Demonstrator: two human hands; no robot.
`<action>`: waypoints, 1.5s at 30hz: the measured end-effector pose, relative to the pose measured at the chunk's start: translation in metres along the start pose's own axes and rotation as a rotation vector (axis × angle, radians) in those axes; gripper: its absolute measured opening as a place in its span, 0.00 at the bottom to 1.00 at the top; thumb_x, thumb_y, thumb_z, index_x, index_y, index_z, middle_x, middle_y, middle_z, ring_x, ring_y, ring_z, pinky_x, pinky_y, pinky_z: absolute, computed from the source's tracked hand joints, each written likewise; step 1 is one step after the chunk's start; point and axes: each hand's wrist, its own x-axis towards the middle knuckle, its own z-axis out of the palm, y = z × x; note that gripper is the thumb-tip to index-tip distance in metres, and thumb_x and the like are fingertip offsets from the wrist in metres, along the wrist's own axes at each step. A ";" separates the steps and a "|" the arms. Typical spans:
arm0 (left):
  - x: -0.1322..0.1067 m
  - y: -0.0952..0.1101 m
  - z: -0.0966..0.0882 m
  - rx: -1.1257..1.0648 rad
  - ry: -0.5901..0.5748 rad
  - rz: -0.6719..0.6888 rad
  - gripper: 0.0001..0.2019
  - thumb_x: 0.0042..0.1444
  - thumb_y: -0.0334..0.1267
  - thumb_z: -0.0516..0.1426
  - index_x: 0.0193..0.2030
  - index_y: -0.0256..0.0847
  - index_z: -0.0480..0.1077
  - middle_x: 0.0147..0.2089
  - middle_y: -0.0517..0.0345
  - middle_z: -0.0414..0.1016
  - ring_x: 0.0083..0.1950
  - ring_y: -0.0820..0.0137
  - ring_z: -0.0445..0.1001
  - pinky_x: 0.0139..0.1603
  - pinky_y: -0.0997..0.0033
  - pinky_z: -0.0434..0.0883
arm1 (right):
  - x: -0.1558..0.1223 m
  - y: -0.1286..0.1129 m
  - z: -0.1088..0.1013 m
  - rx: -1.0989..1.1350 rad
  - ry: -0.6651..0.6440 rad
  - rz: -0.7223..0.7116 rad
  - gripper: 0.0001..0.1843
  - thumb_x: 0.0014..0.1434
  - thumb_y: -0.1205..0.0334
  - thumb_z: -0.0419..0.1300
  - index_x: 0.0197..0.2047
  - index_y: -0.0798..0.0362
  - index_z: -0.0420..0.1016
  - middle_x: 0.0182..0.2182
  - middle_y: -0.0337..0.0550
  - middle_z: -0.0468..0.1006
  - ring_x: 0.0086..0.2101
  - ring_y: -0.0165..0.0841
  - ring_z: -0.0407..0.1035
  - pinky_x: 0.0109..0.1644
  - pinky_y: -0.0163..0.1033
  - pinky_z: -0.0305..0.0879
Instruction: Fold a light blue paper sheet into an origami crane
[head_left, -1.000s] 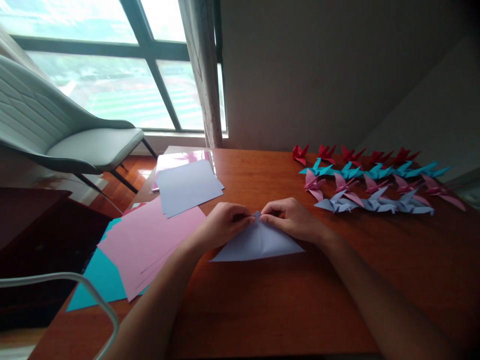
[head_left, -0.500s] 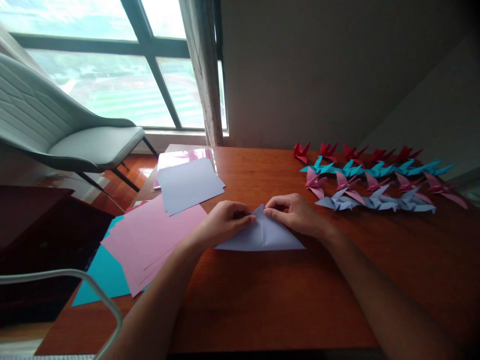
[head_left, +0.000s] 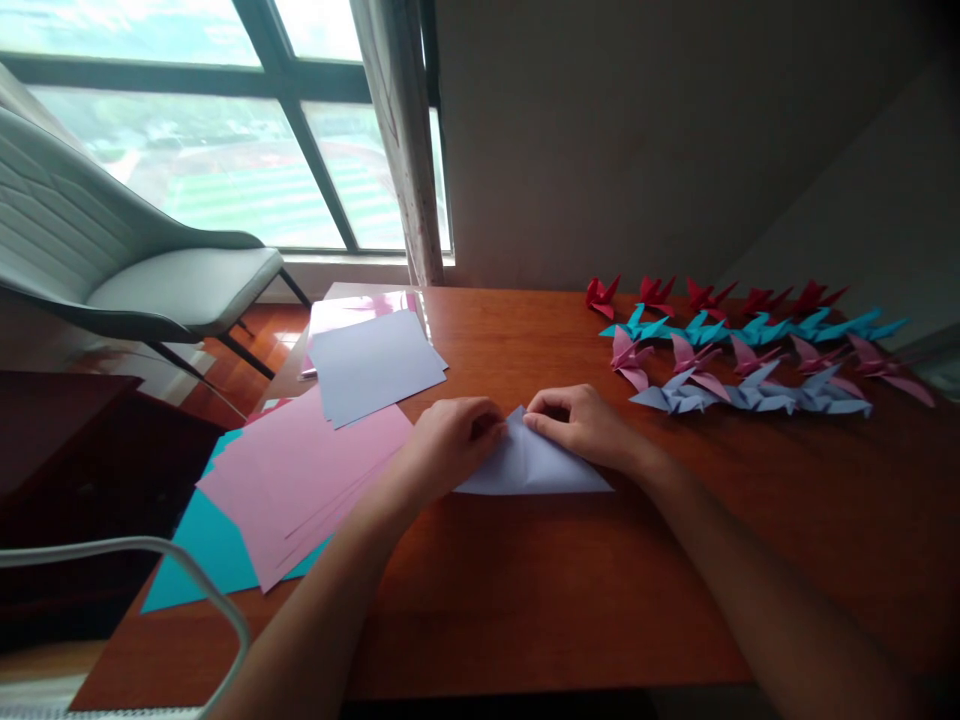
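A lavender paper (head_left: 536, 468), folded into a triangle, lies on the brown wooden table (head_left: 540, 590) in front of me. My left hand (head_left: 450, 442) pinches its left side near the top point, fingers curled over the paper. My right hand (head_left: 581, 425) pinches the top point from the right with thumb and fingers closed. Both hands hold the paper down against the table.
Loose sheets lie at the left: pink sheets (head_left: 300, 475), a teal sheet (head_left: 202, 545) under them, a lavender sheet (head_left: 373, 364). Rows of folded paper cranes (head_left: 750, 345) in red, teal, pink and lavender sit at the right back. A grey chair (head_left: 135, 270) stands by the window.
The triangle has narrowed on its left side as my left hand folded more of the paper inward. My right hand has stayed at the top point. The view tilted slightly.
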 end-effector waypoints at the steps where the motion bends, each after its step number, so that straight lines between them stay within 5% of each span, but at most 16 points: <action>1: -0.001 0.004 0.000 0.074 0.056 -0.007 0.10 0.63 0.38 0.53 0.42 0.40 0.75 0.39 0.57 0.77 0.36 0.69 0.72 0.35 0.71 0.65 | 0.000 0.000 0.001 -0.024 0.008 -0.014 0.07 0.60 0.62 0.61 0.33 0.53 0.80 0.29 0.39 0.80 0.31 0.31 0.71 0.35 0.36 0.60; 4: -0.010 0.021 0.003 0.299 0.167 0.040 0.12 0.65 0.35 0.50 0.48 0.40 0.73 0.48 0.50 0.77 0.47 0.60 0.75 0.46 0.61 0.70 | 0.001 0.002 0.005 -0.082 0.030 -0.048 0.07 0.60 0.63 0.61 0.32 0.53 0.79 0.28 0.38 0.80 0.30 0.31 0.71 0.35 0.36 0.60; 11: -0.044 0.060 0.039 0.424 0.085 0.237 0.18 0.66 0.38 0.50 0.57 0.30 0.69 0.57 0.41 0.74 0.57 0.54 0.72 0.55 0.53 0.71 | 0.002 0.002 0.008 -0.130 0.043 -0.054 0.06 0.58 0.66 0.61 0.29 0.54 0.77 0.26 0.38 0.79 0.28 0.30 0.70 0.33 0.35 0.58; 17: -0.053 0.057 0.060 0.492 0.096 0.210 0.28 0.64 0.44 0.53 0.64 0.23 0.63 0.65 0.32 0.67 0.66 0.48 0.65 0.65 0.51 0.65 | 0.002 0.001 0.009 -0.195 0.033 -0.080 0.06 0.59 0.68 0.61 0.30 0.54 0.76 0.28 0.40 0.79 0.30 0.30 0.70 0.35 0.35 0.58; 34: -0.049 0.056 0.059 0.554 0.038 0.235 0.27 0.64 0.41 0.51 0.64 0.23 0.63 0.66 0.31 0.66 0.66 0.47 0.66 0.65 0.51 0.65 | -0.001 0.002 0.010 -0.431 0.089 -0.037 0.04 0.58 0.63 0.61 0.31 0.51 0.71 0.29 0.39 0.75 0.31 0.33 0.66 0.36 0.38 0.56; 45: -0.049 0.056 0.061 0.610 0.050 0.247 0.25 0.65 0.41 0.50 0.62 0.23 0.65 0.65 0.30 0.66 0.65 0.47 0.67 0.63 0.51 0.67 | 0.005 0.006 0.013 -0.252 0.056 -0.042 0.03 0.60 0.63 0.63 0.34 0.50 0.76 0.32 0.38 0.77 0.34 0.31 0.68 0.38 0.36 0.59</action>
